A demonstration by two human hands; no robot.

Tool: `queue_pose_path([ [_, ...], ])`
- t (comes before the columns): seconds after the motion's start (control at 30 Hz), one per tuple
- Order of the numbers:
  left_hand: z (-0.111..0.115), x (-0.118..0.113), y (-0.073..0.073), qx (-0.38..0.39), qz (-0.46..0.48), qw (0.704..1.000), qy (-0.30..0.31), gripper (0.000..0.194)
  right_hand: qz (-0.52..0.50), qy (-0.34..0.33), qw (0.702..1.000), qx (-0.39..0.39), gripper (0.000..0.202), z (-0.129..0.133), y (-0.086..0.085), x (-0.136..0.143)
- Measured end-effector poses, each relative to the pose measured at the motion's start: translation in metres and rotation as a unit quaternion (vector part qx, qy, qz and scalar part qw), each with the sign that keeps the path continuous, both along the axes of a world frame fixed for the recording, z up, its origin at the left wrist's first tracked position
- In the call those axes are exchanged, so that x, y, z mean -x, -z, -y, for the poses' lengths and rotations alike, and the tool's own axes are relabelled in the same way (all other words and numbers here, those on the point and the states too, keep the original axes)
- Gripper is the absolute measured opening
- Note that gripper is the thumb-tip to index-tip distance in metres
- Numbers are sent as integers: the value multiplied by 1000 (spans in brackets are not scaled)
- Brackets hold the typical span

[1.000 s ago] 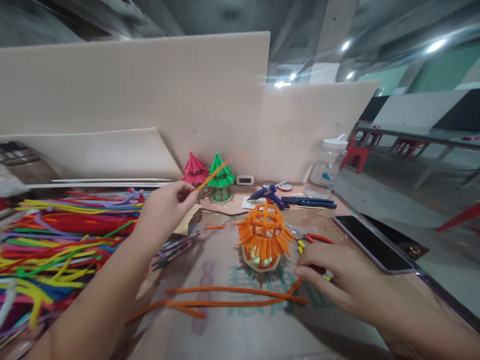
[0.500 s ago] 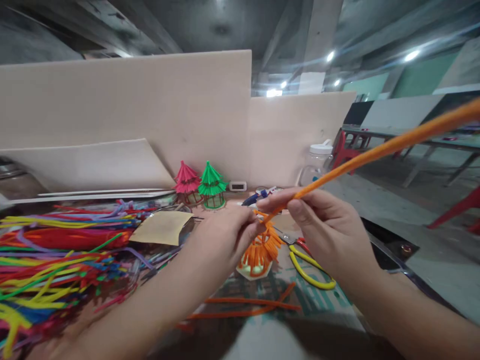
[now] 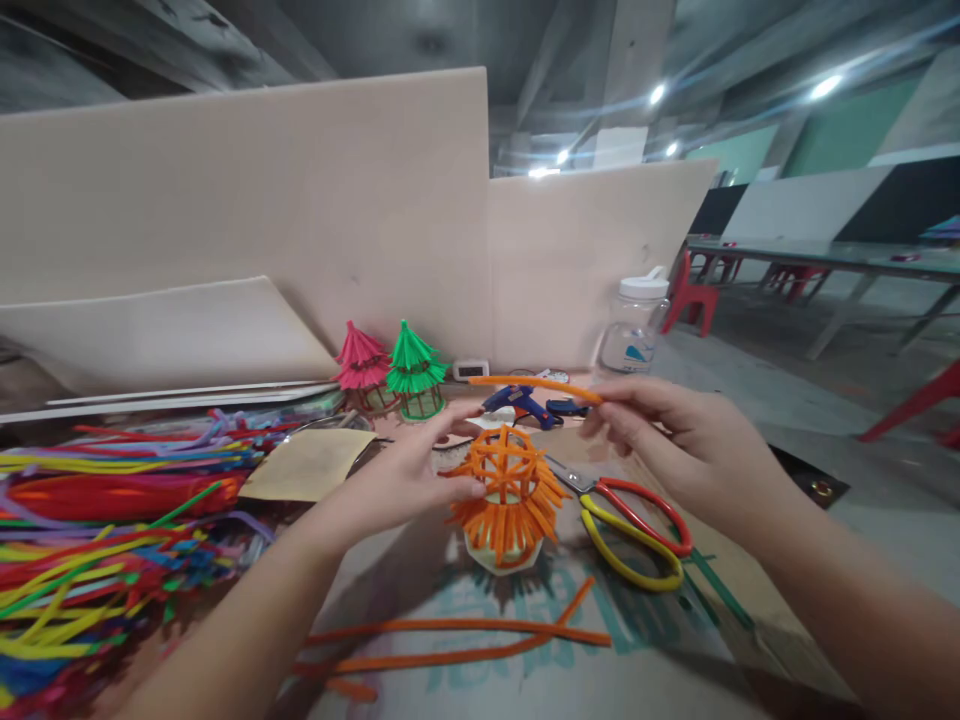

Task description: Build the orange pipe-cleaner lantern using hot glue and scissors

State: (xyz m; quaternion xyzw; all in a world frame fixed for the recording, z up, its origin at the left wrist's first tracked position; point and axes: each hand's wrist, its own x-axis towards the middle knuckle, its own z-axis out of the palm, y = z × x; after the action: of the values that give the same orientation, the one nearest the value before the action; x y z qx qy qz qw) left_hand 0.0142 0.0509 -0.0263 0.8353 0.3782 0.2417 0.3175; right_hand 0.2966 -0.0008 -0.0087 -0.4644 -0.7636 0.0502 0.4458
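Note:
Between the thumb and fingers of my right hand (image 3: 667, 430) is one end of an orange pipe cleaner (image 3: 529, 383), its length pointing left. My left hand (image 3: 409, 475) has its thumb and fingers apart. Its thumb tip is at the left side of a small orange pipe-cleaner pavilion (image 3: 510, 500); whether it touches, I cannot tell. The pavilion has an open frame on top, a fringed roof below and a pale base. Scissors (image 3: 634, 530) with red and yellow handles lie right of it. Loose orange pipe cleaners (image 3: 465, 627) lie in front.
Bundles of coloured pipe cleaners (image 3: 112, 540) fill the left side. Behind stand a pink model (image 3: 363, 360) and a green model (image 3: 416, 375). A blue glue gun (image 3: 521, 402) lies beyond the pavilion. A clear jug (image 3: 634, 325) stands back right, before a pale board (image 3: 555, 270).
My left hand has left the pipe cleaner and opened beside the pavilion. The pipe cleaner in my right hand has swung from pointing up right to pointing left. The view has shifted slightly.

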Motion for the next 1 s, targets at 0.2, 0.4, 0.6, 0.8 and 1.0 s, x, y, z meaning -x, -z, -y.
queue_pose_path([
  [0.2, 10, -5, -5, -20, -34, 999, -6, 66, 69, 12, 995, -67, 26, 0, 1, 2],
  [0.4, 30, -5, -16, -62, -108, 990, -72, 84, 99, 12, 993, -61, 28, 2, 0, 3],
  [0.6, 43, 9, -34, -127, -130, 975, -131, 64, 80, -82, 993, 18, 25, 3, -5, 6],
  [0.8, 44, 4, -46, -222, -28, 969, -107, 26, 70, -116, 989, 64, 25, 7, -4, 10],
  [1.0, 43, -5, -38, -252, -10, 961, -111, 17, 109, -67, 992, -12, 26, 6, 4, 16],
])
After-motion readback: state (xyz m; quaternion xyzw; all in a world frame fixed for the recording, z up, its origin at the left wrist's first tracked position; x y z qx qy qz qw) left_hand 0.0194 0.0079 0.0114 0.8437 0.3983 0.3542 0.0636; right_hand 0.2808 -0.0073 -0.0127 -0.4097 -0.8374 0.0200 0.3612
